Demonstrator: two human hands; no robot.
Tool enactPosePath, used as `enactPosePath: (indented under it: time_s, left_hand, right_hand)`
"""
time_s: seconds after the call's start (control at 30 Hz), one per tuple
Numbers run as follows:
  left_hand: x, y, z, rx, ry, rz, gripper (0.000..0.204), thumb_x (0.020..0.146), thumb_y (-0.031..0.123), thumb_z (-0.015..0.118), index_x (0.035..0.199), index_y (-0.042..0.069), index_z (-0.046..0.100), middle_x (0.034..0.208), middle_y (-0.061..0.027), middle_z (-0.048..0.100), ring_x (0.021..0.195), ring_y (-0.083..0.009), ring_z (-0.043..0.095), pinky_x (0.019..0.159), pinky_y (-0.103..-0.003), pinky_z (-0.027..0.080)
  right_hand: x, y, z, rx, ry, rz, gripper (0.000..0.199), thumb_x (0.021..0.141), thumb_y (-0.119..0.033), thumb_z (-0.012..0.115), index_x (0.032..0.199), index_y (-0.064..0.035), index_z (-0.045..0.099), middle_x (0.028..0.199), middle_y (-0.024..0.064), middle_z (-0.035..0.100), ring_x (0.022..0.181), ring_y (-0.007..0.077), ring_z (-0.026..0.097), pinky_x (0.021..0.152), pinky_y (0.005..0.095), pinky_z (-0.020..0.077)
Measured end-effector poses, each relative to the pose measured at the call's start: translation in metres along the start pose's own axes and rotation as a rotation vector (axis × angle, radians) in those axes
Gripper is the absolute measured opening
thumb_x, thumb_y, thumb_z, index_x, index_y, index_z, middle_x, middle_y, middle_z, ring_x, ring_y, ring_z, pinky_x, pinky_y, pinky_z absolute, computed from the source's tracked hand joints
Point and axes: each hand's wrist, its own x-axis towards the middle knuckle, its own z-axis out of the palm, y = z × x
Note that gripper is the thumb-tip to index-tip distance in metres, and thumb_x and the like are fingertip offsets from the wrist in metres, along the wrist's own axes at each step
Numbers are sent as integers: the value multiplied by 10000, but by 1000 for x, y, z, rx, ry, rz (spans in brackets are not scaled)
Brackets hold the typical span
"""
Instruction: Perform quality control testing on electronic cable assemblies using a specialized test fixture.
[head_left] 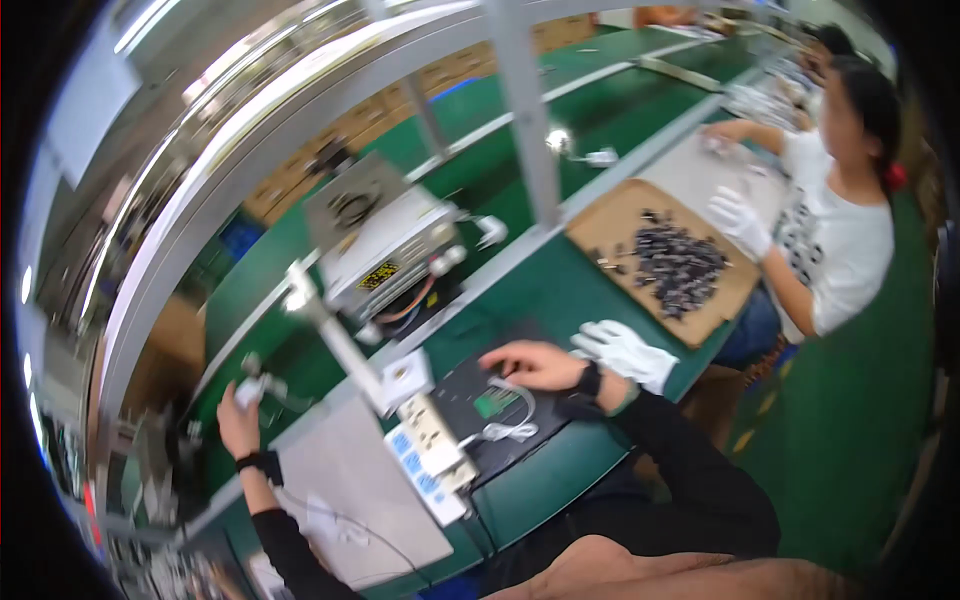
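- Green circuit board [495,402] lies on the black mat [462,388], just below the right hand [540,366] in my view.
- From my remote seat I see that hand's fingers loosely curled, thumb apart, nothing visible between them; I cannot tell whether a fingertip touches the mat.
- White cable [510,432] loops beside the board, its bundled part lying on the mat.
- Left hand [238,425] is well apart, out at the far left, its fingers closed around a small white piece [247,391] too blurred for me to name.
- Beside the mat I have a cream power strip [425,425], a blue-and-white socket strip [413,463] and a small white box [407,377].
- Farther out: a bench instrument [378,277], white gloves [625,352], and a cardboard tray [610,215] of small dark parts [680,262] near a co-worker's gloved hand [740,222].
- My worry: a finger or the black wristband [590,380] could snag the cable loop and drag the board across the mat; a loose grip on the left could drop the white piece.
- Writing: yellow characters glow on the instrument's display, and the box bears a mark; I make out no brand.
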Motion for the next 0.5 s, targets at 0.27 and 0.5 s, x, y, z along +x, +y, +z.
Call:
enactPosePath:
  time_s: [0.27,0.5]
  left_hand:
    - [-45,178,-164,-788,-88,76,463,725,106,752,1154,36,589,1078,-77,609,950,-175,580,767,-247,440]
    - [-79,220,-163,-1193,-62,414,515,708,126,764,1172,19,568,1123,-94,612,974,-168,581,786,-252,447]
  right_hand:
    - [12,-138,37,-444,359,-290,608,759,-150,733,1303,-27,492,1353,141,462,1058,243,557,956,358,407]
    - [-5,-125,38,-772,260,-198,478,742,-114,706,1191,-16,575,888,70,680,935,204,625,981,414,383]
